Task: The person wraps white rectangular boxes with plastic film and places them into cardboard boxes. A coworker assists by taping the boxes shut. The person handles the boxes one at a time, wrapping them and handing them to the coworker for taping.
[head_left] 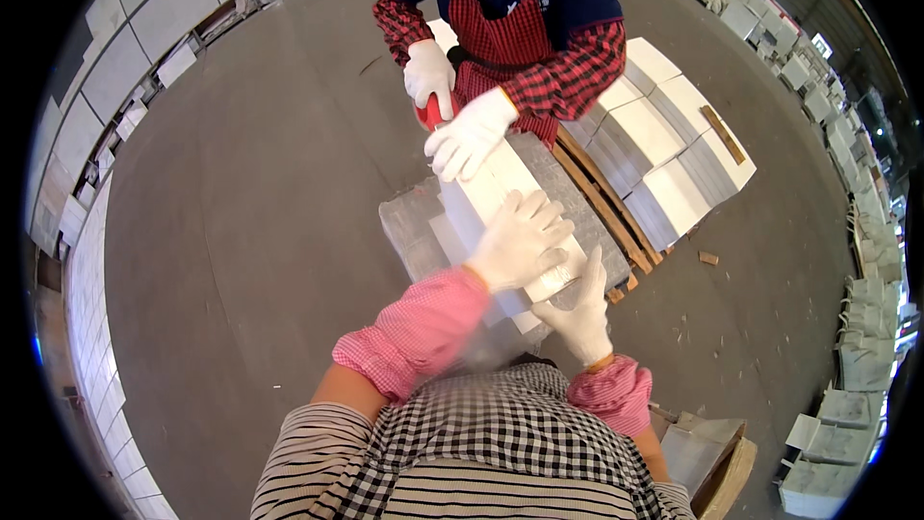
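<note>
A long white box or stack of boards [510, 173] lies on a grey, film-wrapped pile [409, 231]. My left hand [520, 239], in a white glove, rests flat on its top with the fingers apart. At the near right corner is my right hand [580, 316], also gloved, its fingers stretched up along the end. Something shiny, like clear film or tape, shows beside that hand. Across from me a co-worker's gloved hand [472, 135] presses on the far end. The co-worker's other hand [429, 75] holds a red tool [433, 114], mostly hidden.
Right of the pile, stacks of white boards [664, 135] stand on a wooden pallet [611, 207]. A wood scrap [708, 258] lies on the grey floor [260, 202]. By my right side is an open carton [707, 453]. Rows of white stacks line both sides.
</note>
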A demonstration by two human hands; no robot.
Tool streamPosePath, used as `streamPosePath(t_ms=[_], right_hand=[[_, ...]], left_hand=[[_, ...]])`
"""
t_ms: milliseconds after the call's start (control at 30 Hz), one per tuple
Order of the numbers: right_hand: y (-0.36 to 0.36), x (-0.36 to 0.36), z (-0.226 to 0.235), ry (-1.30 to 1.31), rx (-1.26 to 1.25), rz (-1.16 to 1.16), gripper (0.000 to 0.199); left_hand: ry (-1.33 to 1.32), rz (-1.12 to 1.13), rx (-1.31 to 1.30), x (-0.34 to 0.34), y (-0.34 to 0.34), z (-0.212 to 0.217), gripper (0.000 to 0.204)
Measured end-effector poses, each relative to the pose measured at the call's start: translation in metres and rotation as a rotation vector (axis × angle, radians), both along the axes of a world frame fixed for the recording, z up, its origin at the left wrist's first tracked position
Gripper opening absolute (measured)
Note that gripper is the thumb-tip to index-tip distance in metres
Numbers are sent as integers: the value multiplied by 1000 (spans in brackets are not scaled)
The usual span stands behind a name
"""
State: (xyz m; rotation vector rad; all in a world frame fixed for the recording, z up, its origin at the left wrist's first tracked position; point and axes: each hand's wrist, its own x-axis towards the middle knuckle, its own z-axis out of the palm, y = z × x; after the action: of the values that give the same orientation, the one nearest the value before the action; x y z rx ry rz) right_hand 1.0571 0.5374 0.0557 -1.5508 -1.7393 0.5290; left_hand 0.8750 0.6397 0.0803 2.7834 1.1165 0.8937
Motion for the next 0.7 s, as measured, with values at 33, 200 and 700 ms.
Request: streamPosePath(t_ms=[33,200,700], right_hand=[[1,6,8,68,-71,20,115],[54,48,33,-52,-268,215,79],[112,59,25,-50,-459,529,61]], left_hand=[[-6,11,10,1,0,-1,40],[62,74,-49,14,-3,15,38],[-2306,143,-1177,65,-39,-132,69]])
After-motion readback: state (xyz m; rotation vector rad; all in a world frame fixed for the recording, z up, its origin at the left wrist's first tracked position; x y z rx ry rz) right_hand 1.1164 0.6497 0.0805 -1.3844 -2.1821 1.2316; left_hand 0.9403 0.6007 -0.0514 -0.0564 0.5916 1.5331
